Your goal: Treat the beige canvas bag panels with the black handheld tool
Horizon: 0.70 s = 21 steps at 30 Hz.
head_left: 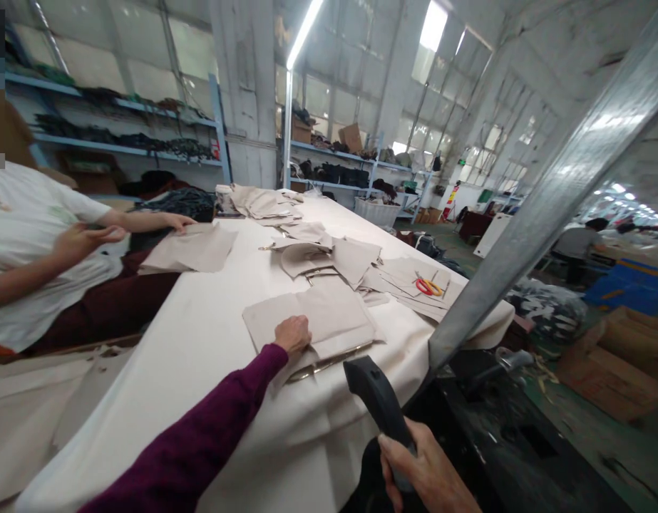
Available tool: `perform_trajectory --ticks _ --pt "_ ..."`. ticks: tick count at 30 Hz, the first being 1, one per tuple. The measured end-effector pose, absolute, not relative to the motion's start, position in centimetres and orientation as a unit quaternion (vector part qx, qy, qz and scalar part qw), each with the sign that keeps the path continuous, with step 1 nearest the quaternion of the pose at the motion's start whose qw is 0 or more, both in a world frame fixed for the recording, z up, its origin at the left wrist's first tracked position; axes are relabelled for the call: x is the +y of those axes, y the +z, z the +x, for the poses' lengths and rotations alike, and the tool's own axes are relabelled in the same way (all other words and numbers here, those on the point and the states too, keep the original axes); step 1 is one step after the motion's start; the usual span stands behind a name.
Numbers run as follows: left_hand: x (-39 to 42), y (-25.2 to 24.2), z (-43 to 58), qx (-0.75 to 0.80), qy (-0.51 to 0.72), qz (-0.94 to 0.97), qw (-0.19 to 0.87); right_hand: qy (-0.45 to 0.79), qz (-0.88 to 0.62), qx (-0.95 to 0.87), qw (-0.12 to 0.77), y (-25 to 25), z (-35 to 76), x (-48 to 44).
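Note:
My left hand (293,335), in a purple sleeve, is closed and presses on a beige fabric piece (333,313) on the white-covered table (194,313). Whether its fingers pinch the cloth is hidden. A metallic strip, like a zipper (333,361), runs along the near edge of that piece. My right hand (414,463) is wrapped round the handle of a black handheld tool (379,399), whose head is in the air just off the fabric's near right corner. More beige pieces (355,258) lie beyond, some with metallic strips.
At the left a seated person (34,242) holds a beige piece (200,249). Red and yellow scissors (429,286) lie on fabric at the right. A slanted metal post (521,221) rises beside the table, with a black machine (500,434) below and cardboard boxes (617,363) farther right.

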<state>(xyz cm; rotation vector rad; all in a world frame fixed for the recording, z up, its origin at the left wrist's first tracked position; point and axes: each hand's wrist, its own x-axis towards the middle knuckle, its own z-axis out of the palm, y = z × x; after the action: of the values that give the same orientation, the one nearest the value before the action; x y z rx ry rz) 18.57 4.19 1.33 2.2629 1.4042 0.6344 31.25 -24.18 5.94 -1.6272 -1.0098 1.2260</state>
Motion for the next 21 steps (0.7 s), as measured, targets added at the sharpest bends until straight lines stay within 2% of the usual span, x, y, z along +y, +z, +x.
perform_trajectory --ticks 9,21 --pt "-0.1 -0.1 12.8 0.461 0.413 0.693 0.371 0.528 -0.606 -0.440 0.400 6.0 30.4 -24.2" --pt "-0.9 -1.2 12.2 0.368 0.452 0.557 0.592 0.546 -0.635 -0.411 0.361 6.4 26.7 -20.2"
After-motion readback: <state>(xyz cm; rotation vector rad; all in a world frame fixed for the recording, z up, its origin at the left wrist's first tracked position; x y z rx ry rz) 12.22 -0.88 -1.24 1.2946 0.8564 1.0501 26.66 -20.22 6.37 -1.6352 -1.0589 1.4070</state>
